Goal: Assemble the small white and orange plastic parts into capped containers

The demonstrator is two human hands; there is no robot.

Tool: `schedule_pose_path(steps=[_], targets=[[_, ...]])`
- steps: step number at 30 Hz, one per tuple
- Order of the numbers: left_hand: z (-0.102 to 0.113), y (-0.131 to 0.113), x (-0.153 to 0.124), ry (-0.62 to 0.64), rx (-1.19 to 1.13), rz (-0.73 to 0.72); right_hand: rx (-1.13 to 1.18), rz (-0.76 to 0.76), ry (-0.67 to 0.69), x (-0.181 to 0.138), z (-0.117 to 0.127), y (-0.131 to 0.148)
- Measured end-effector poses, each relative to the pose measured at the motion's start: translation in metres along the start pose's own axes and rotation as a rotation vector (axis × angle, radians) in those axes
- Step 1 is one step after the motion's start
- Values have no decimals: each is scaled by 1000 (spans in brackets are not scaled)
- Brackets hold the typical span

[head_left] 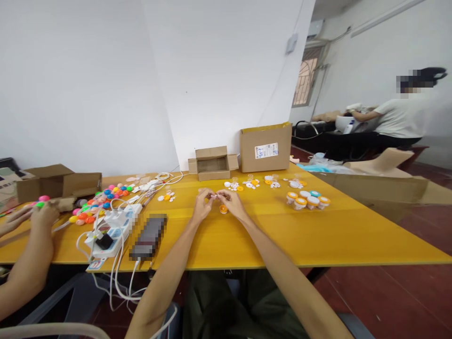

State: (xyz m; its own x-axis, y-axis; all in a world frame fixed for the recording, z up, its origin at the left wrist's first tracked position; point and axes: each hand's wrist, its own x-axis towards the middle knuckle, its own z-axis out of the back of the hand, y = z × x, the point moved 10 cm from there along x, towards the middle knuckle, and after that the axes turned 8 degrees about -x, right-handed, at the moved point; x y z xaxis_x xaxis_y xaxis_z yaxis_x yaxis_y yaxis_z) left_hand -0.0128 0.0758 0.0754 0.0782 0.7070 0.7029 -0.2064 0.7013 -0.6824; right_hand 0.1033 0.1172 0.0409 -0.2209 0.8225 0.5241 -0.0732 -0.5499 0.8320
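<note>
My left hand (203, 205) and my right hand (230, 202) meet over the middle of the yellow table (268, 235), fingers pinched together on a small white piece (214, 195) held between them. An orange cap (223, 209) lies on the table just under my right hand. Beyond my hands lie small white and orange parts (233, 186). A cluster of small clear jars with orange, white and teal lids (307, 199) stands to the right.
Two cardboard boxes (213, 162) (265, 147) stand at the wall. A power strip with white cables (113, 228) and a dark device (148, 237) lie to the left. Another person's hands (37, 214) work by colourful balls (102, 202). A person stands far right (402, 117).
</note>
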Motion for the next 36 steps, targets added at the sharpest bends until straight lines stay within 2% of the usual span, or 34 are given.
schedule_pose_path(steps=[6,16,20,23,27,30,33,36], targets=[[-2,0,0,19,13,-31,40,-32,21,-1,-1,-2],[-3,9,-2,28,-6,36,82,-73,20,-1,0,-6],[-1,17,-3,24,22,68,122,-138,-9,-1,6,-16],[6,24,-3,-7,95,75,168,-190,-62,-1,15,-25],[29,33,-3,-132,233,74,285,-256,-157,-1,28,-40],[47,47,-6,-221,328,111,389,-286,-178,-2,29,-49],[51,62,-7,-211,359,134,437,-273,-142,-1,25,-53],[45,75,-8,-127,369,151,437,-253,-103,0,23,-55]])
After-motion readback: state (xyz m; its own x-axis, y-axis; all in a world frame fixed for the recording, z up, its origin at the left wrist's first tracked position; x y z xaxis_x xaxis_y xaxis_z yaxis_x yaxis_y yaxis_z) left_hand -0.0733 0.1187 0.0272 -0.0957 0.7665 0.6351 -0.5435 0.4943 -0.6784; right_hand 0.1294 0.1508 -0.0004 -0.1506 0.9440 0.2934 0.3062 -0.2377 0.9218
